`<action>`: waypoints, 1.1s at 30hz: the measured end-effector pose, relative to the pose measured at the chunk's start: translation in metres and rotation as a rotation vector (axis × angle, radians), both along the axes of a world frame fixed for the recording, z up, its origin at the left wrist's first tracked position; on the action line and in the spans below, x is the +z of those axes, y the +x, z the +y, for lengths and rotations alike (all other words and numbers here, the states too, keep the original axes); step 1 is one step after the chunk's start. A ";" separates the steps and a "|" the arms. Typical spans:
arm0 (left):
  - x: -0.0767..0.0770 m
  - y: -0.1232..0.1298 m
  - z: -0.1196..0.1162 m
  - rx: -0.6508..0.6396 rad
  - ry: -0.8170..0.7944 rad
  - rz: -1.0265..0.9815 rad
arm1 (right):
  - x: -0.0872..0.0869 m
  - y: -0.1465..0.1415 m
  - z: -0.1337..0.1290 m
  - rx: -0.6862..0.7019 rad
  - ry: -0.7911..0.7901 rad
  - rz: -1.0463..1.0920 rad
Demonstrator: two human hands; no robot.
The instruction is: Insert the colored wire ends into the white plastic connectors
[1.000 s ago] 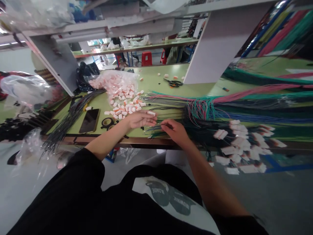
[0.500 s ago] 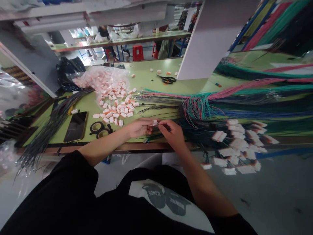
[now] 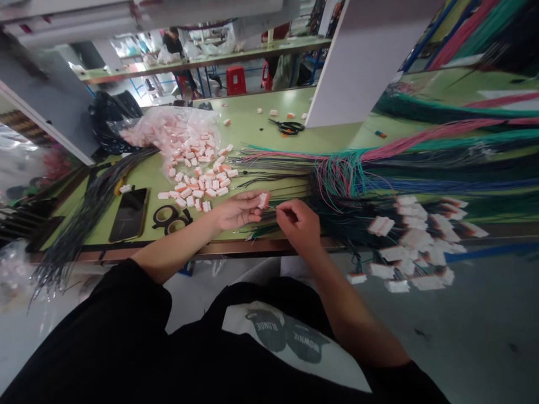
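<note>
Between the thumb and fingers of my left hand (image 3: 241,212) is a small white-and-orange plastic connector (image 3: 264,200), lifted above the bench near its front edge. My right hand (image 3: 300,223) is closed in a pinch just to the right of it. A thin wire (image 3: 273,208) shows at those fingertips, pointing toward the connector; whether it reaches inside I cannot tell. Loose connectors of the same kind (image 3: 202,182) lie in a heap beyond my left hand. Dark wires (image 3: 286,188) stretch across the bench behind my right hand.
A plastic bag of connectors (image 3: 168,129), a phone (image 3: 129,214) and black tape rolls (image 3: 165,216) lie left. Black-handled scissors (image 3: 287,127) rest farther back by a white upright panel (image 3: 349,62). Wired connectors (image 3: 415,238) hang over the front edge at right, below coloured wire bundles (image 3: 404,145).
My hands have drawn slightly apart. The connector in my left hand has risen a little and turned, now showing its orange side. The view has shifted slightly.
</note>
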State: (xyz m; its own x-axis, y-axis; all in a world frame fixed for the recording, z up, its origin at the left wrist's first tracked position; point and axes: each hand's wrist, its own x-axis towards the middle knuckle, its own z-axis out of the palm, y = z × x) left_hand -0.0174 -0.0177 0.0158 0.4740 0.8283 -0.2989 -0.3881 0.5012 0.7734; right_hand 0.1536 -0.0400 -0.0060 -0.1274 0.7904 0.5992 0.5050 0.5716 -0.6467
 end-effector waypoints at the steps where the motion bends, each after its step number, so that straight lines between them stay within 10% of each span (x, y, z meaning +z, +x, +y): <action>1: 0.000 0.000 0.000 -0.004 -0.004 0.001 | 0.000 0.000 0.000 0.000 0.017 -0.019; 22: -0.005 -0.001 -0.002 -0.060 0.277 0.058 | -0.005 0.006 0.003 -0.021 0.271 -0.283; 33: -0.016 0.010 -0.007 -0.019 0.412 0.236 | -0.015 0.000 0.002 -0.014 0.142 -0.364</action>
State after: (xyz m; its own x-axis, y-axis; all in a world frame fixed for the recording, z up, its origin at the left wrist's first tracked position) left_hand -0.0078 -0.0249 0.0003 0.4488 0.8923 -0.0489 -0.1720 0.1399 0.9751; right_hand 0.1538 -0.0382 -0.0214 -0.3416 0.7064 0.6199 0.6956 0.6336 -0.3387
